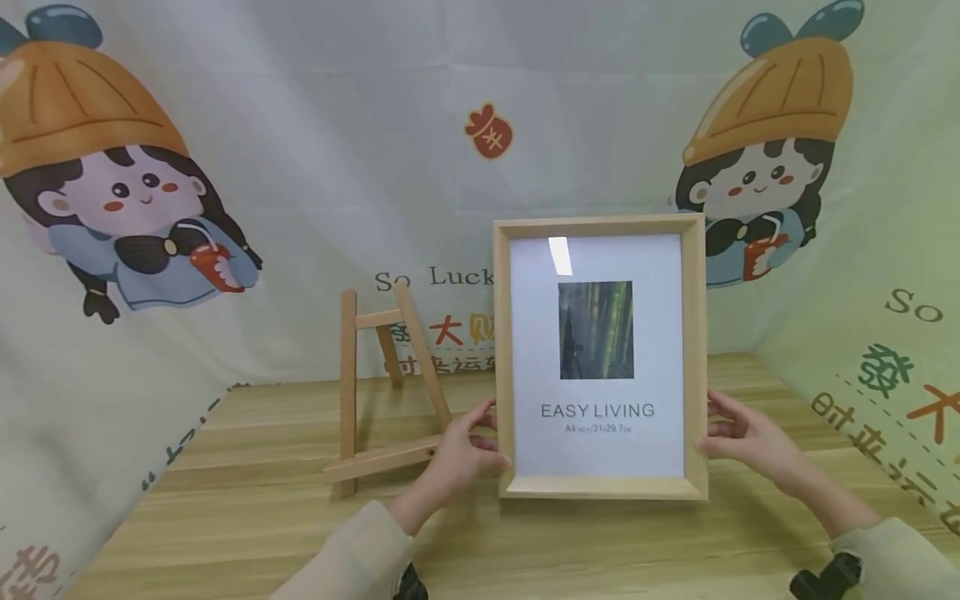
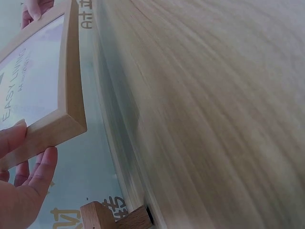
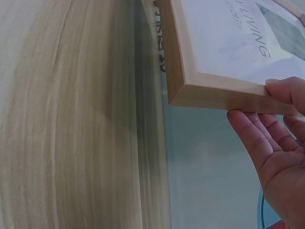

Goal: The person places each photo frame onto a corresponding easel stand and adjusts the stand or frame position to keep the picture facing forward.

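Note:
A light wooden picture frame stands upright in the air above the table, its white sheet reading "EASY LIVING" under a small dark green picture. My left hand grips its left side near the bottom corner, thumb on the front and fingers at the side. On the opposite side my right hand pinches the frame the same way. Both wrist views show a gap between the picture frame's lower edge and the tabletop. Just left of my left hand stands a small wooden easel, its crossbar partly behind that hand.
The wood-grain table reaches back to a pale cloth backdrop printed with cartoon children and lettering. More of this cloth hangs along both sides. The easel's rear leg stands close to the back cloth.

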A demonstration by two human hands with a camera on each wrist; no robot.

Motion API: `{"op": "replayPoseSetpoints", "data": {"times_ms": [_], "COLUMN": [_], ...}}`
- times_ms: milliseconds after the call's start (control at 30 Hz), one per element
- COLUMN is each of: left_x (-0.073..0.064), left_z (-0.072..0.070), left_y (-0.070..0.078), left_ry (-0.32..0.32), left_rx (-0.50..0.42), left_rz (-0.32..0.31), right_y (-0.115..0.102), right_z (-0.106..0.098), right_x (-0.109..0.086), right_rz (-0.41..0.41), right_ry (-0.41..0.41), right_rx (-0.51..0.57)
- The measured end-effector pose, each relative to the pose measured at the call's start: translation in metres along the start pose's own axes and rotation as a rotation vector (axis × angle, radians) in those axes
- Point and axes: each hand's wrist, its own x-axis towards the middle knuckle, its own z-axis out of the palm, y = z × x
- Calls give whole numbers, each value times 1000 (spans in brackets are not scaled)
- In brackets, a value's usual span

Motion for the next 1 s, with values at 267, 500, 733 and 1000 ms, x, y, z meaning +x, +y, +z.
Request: {"op": "replayPoseSetpoints", "data": {"times_ms": [267, 500, 733, 1000], "left_x": [4, 6, 8, 11], "left_z": [-2, -3, -5, -8], "left_y": [2, 3, 5, 9], "left_ry": [36, 60, 75, 97], "left_rx": [14, 6, 5, 6], "left_rz": [8, 13, 22, 29], "right_y": [-3, -5, -5, -8], "right_z": [-2, -2, -2, -2], "right_x": [7, 11, 16, 21], "right_rz": [-14, -27, -50, -59], "right_ry": [-8, -10, -7, 0], "right_rx": [-15, -22, -16, -9]}}
